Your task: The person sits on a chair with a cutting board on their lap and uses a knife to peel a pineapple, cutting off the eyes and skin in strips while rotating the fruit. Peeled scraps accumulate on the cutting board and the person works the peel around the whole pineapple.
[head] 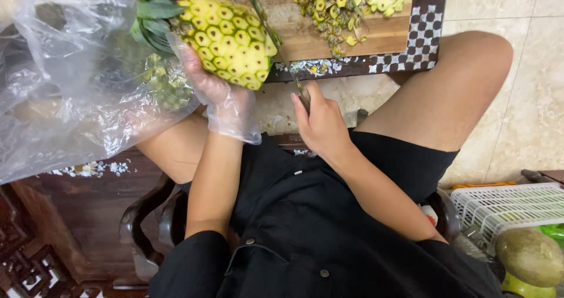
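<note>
Gripping from underneath, the left hand (218, 92), in a loose clear plastic glove, is closed around the lower side of a partly peeled pineapple (226, 36) and holds it off the table, tilted, with its green crown (154, 10) pointing up and to the left. Largest in view is a crumpled clear plastic bag (70, 86) spread at the left, with green scraps inside it. Next comes a wooden cutting board (305, 36) on a dark table with a checkered inlaid edge (426, 31), just behind the fruit. On the board lies a heap of peel trimmings (332, 10), green and yellow. A white plastic basket (505, 207) sits low at the right beside some green fruit. The bare right hand (320, 122) is closed tight on the handle of a thin knife (267, 28), whose blade runs up against the right side of the pineapple. The fruit looks heavy, firm and wet, likely slippery where the yellow flesh is bare; the rough unpeeled parts and the base of the crown seem the surest places to hold
</note>
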